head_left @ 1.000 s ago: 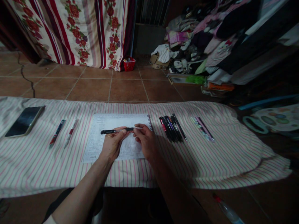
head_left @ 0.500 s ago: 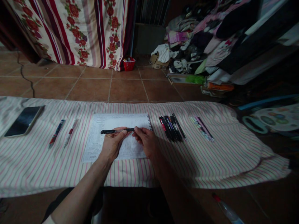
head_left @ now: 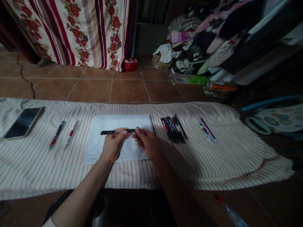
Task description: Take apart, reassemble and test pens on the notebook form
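A black pen (head_left: pixel 108 132) lies level between my two hands, above an open spiral notebook (head_left: pixel 94 151) with writing on its page. My left hand (head_left: pixel 113 143) is closed on the pen's middle, thumb on top. At the pen's right end, the thumb and fingers of my right hand (head_left: pixel 147 141) pinch the tip. To the right of the notebook lies a bunch of several dark pens (head_left: pixel 175 130). Farther right rest a few slim pastel pens (head_left: pixel 205 130). On the left are a dark blue and red pen (head_left: pixel 57 135) and a white and red pen (head_left: pixel 71 135).
A phone (head_left: pixel 22 123) lies at the left on the striped cloth (head_left: pixel 132 176). Beyond, on the tiled floor, stand a red basket (head_left: pixel 130 65) and a heap of clothes (head_left: pixel 196 41). A plastic bottle (head_left: pixel 230 212) lies at the lower right.
My hands and the black pen have shifted very slightly left. Both hands keep the same grip, and everything else stays in place.
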A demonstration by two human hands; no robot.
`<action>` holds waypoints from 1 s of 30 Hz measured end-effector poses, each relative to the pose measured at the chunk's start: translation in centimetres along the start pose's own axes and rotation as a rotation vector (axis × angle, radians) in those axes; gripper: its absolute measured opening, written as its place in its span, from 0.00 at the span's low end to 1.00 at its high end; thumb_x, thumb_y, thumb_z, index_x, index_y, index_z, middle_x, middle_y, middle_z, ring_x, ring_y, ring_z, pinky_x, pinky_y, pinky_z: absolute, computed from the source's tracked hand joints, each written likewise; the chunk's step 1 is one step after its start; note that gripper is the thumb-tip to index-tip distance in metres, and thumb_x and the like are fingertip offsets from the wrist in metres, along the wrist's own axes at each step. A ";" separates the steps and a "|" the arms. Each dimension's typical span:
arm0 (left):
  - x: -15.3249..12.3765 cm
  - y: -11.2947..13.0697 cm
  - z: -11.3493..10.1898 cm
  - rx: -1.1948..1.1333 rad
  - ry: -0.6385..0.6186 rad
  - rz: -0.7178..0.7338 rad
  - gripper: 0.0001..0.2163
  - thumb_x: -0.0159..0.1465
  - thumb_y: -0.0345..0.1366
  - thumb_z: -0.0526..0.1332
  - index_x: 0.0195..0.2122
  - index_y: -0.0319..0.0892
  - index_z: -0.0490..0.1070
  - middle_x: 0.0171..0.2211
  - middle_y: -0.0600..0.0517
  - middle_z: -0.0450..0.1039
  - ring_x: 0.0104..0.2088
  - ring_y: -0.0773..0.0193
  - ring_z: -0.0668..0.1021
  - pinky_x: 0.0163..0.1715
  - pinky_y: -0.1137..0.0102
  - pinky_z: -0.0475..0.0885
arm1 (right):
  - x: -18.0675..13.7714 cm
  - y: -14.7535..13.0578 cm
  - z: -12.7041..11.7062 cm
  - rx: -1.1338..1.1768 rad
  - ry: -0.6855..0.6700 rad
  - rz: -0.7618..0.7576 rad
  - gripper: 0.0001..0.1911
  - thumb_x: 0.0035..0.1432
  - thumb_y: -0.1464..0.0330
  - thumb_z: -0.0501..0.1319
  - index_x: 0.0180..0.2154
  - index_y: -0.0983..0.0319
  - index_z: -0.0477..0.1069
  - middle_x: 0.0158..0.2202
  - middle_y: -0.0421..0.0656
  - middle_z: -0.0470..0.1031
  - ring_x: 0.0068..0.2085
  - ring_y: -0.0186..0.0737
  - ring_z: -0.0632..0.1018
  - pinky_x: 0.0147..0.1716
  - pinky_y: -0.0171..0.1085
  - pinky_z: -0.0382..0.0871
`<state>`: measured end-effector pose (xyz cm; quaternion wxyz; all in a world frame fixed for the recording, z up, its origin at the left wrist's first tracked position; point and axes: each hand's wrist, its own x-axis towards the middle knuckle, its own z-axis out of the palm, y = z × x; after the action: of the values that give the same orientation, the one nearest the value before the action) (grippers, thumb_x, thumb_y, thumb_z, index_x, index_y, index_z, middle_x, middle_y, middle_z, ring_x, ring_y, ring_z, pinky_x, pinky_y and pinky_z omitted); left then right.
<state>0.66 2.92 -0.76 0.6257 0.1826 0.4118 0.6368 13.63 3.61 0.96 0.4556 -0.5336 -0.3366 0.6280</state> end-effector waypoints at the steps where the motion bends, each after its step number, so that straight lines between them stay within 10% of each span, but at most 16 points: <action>1: -0.1 0.0 0.1 0.007 -0.005 0.000 0.15 0.40 0.32 0.75 0.29 0.35 0.77 0.27 0.48 0.79 0.31 0.62 0.81 0.44 0.65 0.74 | 0.1 0.1 0.0 -0.012 0.004 -0.018 0.22 0.41 0.50 0.67 0.25 0.62 0.70 0.24 0.40 0.74 0.23 0.30 0.69 0.22 0.31 0.60; 17: 0.0 0.0 -0.1 0.000 0.005 -0.008 0.15 0.40 0.32 0.74 0.29 0.34 0.77 0.27 0.48 0.79 0.32 0.63 0.81 0.46 0.66 0.74 | 0.0 -0.6 -0.4 0.037 -0.041 0.035 0.20 0.40 0.57 0.70 0.36 0.58 0.72 0.29 0.39 0.77 0.29 0.32 0.73 0.25 0.31 0.61; 30: -0.3 0.0 0.2 0.010 0.017 0.007 0.15 0.38 0.33 0.75 0.28 0.35 0.77 0.25 0.49 0.79 0.30 0.62 0.81 0.45 0.63 0.74 | 0.3 0.1 0.0 0.027 -0.051 -0.077 0.15 0.40 0.58 0.69 0.26 0.62 0.72 0.22 0.37 0.71 0.23 0.28 0.66 0.24 0.32 0.59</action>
<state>0.83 2.74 -0.53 0.6190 0.1817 0.4196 0.6386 13.64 3.91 0.77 0.4778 -0.4978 -0.3600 0.6279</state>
